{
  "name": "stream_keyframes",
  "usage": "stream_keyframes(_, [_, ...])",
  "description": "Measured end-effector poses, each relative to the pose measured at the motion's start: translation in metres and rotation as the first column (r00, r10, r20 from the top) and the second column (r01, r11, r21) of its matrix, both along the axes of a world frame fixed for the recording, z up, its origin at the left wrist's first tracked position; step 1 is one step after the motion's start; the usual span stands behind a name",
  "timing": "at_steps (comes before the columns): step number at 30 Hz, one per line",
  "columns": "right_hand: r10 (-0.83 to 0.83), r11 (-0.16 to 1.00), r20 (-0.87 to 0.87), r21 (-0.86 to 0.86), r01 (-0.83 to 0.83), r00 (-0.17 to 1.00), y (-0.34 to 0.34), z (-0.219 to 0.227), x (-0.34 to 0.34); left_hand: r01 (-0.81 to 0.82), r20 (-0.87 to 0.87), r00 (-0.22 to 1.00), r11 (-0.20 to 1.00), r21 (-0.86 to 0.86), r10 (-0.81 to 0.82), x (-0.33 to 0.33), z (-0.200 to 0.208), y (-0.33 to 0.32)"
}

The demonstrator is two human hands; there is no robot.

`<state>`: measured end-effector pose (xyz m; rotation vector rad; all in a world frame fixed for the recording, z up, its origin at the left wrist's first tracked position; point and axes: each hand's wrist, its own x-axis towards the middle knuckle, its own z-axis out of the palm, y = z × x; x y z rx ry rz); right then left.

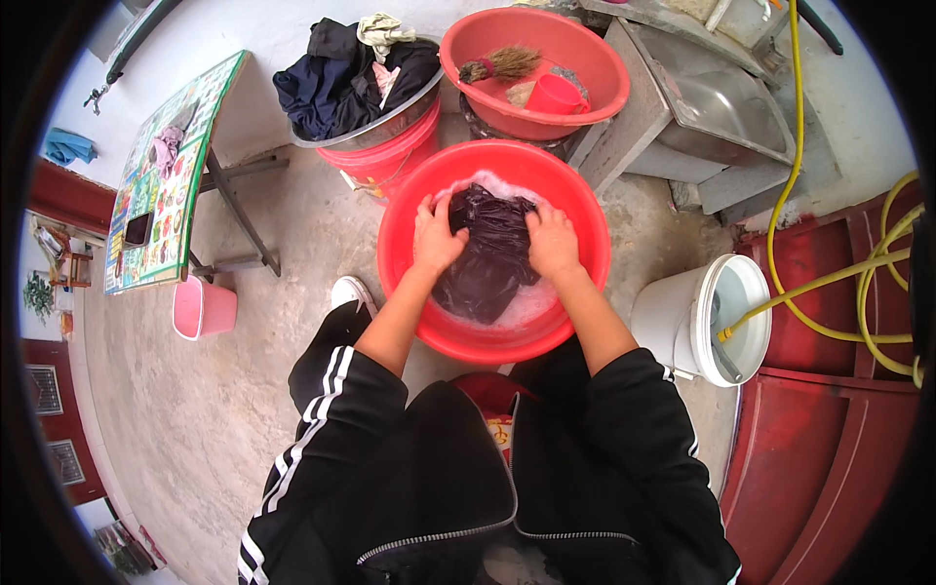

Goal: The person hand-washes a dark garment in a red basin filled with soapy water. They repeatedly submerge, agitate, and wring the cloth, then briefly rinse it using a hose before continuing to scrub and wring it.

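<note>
A dark, wrinkled wet garment (483,263) lies in white suds inside a large red basin (398,292) on the floor in front of me. My left hand (438,237) is at the garment's left edge, thumb and fingers spread apart, fingertips toward the basin's far wall. On the opposite side, my right hand (553,240) touches the garment's right edge with its fingers parted and slightly bent. The undersides of both hands are hidden, and neither shows cloth wrapped in its fingers.
Behind stand a metal basin of dark clothes (341,83) on a red bucket and a red tub (595,83) holding a brush and scoop. A metal sink (717,93) is far right; a white bucket (673,317) with a yellow hose (785,205) stands right. A folding table (171,185) leans left.
</note>
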<state>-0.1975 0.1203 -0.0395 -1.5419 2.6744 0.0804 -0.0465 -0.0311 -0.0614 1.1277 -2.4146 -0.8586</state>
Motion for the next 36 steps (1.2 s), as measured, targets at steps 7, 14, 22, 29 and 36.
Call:
stream_keyframes(7, [0.078, 0.862, 0.462, 0.414, -0.293, 0.884, -0.002, 0.02, 0.042, 0.67, 0.517, 0.63, 0.742, 0.013, -0.579, 0.01, -0.016, 0.029])
stream_keyframes(14, [-0.087, 0.996, 0.547, 0.048, 0.073, 0.832, -0.013, -0.008, -0.007, 0.189, 0.163, 0.942, 0.865, 0.465, -0.293, -0.005, -0.001, -0.011])
stream_keyframes(22, [-0.237, 0.834, 0.569, -0.296, 0.465, 0.787, -0.048, -0.079, 0.034, -0.186, 0.17, 0.98, 0.781, 0.596, 0.103, -0.003, -0.061, 0.003])
stream_keyframes(29, [0.208, 0.751, 0.971, -0.236, 0.617, 0.118, -0.053, -0.001, 0.092, 0.297, -0.075, 0.815, -0.302, 0.906, 0.575, 0.003, -0.037, -0.006])
stream_keyframes(36, [0.279, 0.718, 0.575, -0.657, 0.231, 0.77, -0.043, 0.046, 0.127, 0.675, -0.448, 0.633, -0.166, 0.719, 0.631, -0.006, -0.035, 0.023])
